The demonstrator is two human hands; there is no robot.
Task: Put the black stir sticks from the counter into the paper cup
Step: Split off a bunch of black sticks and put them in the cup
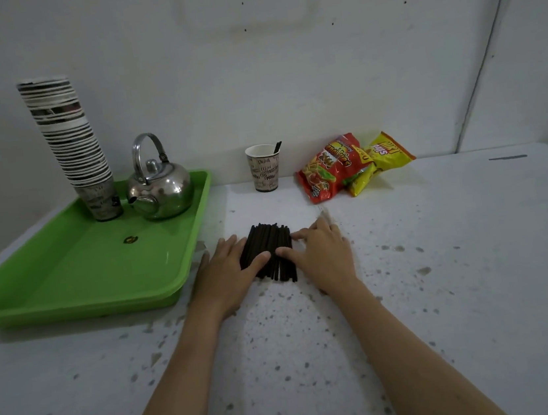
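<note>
Stir sticks: a flat bundle of thin black plastic stir sticks [267, 251] is lying on the white speckled desk [444, 255] at centre frame, side by side, ends pointing toward and away from the viewer.
Left grip: the left hand [226, 270] is resting flat against the bundle's left edge, fingers straight and together, thumb lying across the top of the sticks; pressing, not closing round them.
Right grip: the right hand [321, 253] is mirroring it on the right edge, fingers extended, thumb laid on the sticks; likewise flat and pressing inward.
Paper cup: a small printed white-and-brown paper cup [263, 169] is standing upright by the wall, above the bundle in the frame and well apart from it.
Done so far: one dark stick [277, 147] is already leaning out of the cup's rim.
Left to do: by the look of it nearly everything; the bundle is being squared up for a lift, not yet raised.
Cup print: cursive lettering, "Drink" partly legible; the rest too small.
Red snack bag [328, 166]: right of the cup; writing upside down, unreadable.
Yellow snack bag [380, 156]: behind the red one; inverted "Balls" readable.
Green plastic tray [93, 264]: left of frame, carrying a tall stack of paper cups [65, 136] and a steel kettle [159, 187].
</note>
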